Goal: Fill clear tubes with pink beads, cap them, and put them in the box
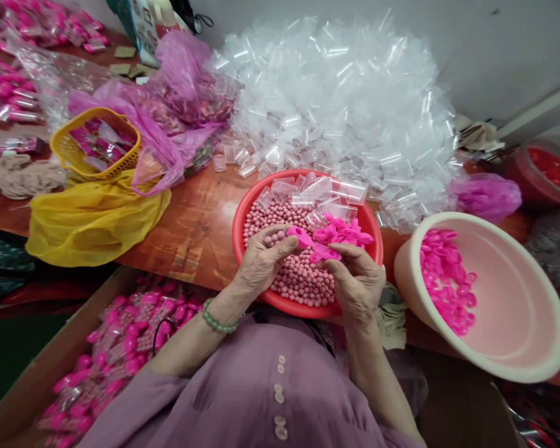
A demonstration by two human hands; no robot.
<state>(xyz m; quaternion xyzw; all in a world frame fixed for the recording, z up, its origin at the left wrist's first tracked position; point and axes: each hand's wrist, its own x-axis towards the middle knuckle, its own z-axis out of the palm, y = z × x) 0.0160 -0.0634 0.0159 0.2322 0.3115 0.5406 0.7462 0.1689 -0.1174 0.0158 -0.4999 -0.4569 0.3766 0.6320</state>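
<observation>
My left hand (260,261) is closed around what looks like a clear tube with pink beads (275,238) in it. A bright pink plastic piece (299,237) sticks out at the tube's right end. Between the fingertips of my right hand (360,277) is another pink plastic piece (324,252), close to the first; whether they touch I cannot tell. Both hands are over a red basin (237,239). It holds loose pink beads (303,283), a cluster of pink plastic pieces (343,230) and several clear tubes (317,188).
A large heap of clear tubes (340,93) covers the table's back. To the right a tilted white tub (508,305) holds pink pieces. Leftward are a yellow basket (63,146), a yellow bag (93,218) and a purple bag (182,59). Below, a box contains filled pink-capped tubes (116,336).
</observation>
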